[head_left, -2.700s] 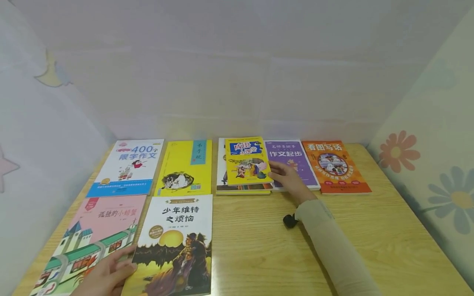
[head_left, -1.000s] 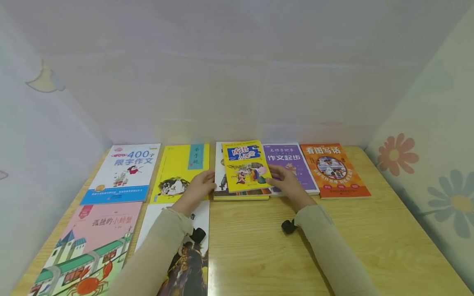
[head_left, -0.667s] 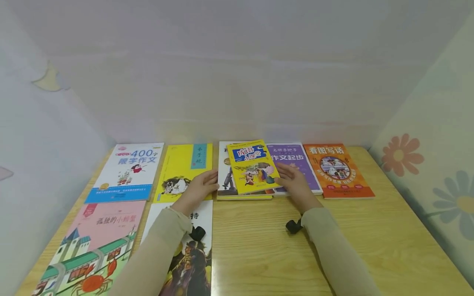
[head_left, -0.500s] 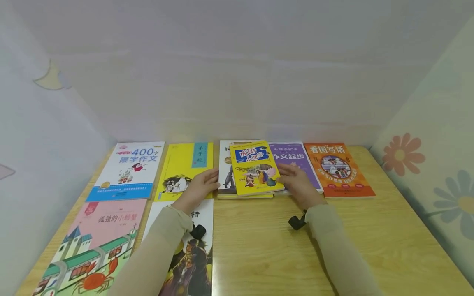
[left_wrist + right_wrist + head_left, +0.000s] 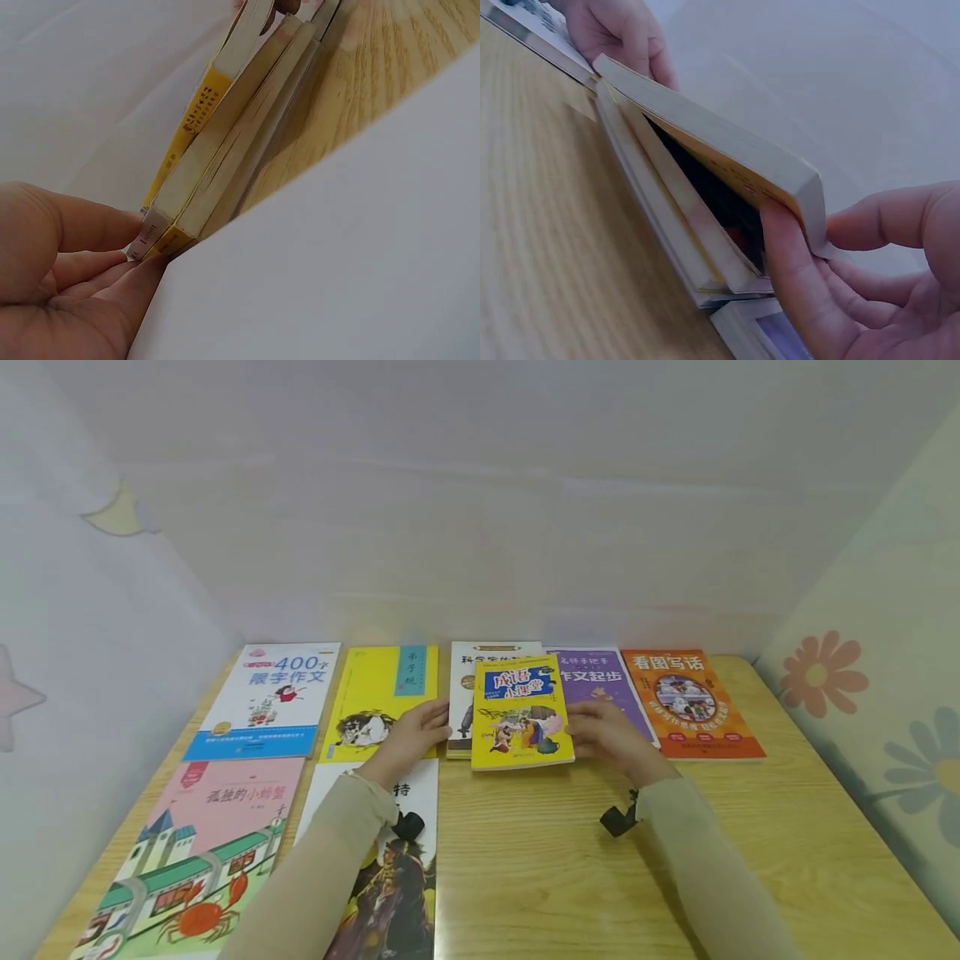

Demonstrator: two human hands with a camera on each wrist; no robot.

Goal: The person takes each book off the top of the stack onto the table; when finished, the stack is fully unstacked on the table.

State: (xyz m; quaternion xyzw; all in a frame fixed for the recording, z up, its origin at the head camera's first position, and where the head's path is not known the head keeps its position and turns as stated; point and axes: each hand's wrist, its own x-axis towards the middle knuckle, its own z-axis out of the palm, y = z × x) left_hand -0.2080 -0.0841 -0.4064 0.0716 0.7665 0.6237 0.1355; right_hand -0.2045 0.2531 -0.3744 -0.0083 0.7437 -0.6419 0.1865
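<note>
In the head view my right hand (image 5: 611, 739) holds a small yellow paperback (image 5: 522, 714) by its right edge. The right wrist view has its fingers pinching that edge, with the book tilted up and a dark gap beneath. Under it lies a white-covered book (image 5: 495, 652), itself on top of another yellow book (image 5: 174, 241). My left hand (image 5: 408, 739) is at the left side of this stack. Its fingertips rest against the spines in the left wrist view. The paperback's spine end still looks close to the white book.
A purple book (image 5: 611, 693) and an orange book (image 5: 690, 706) lie to the right. On the left are a white-and-blue book (image 5: 262, 702), a yellow book (image 5: 375, 693), a pink book (image 5: 195, 860) and a dark-pictured book (image 5: 397, 893), partly under my left forearm. Walls enclose the table (image 5: 540, 877).
My left hand has gone from the dark-pictured book up to the stack. My right hand has turned the small paperback and drawn it right and nearer, baring more of the white book.
</note>
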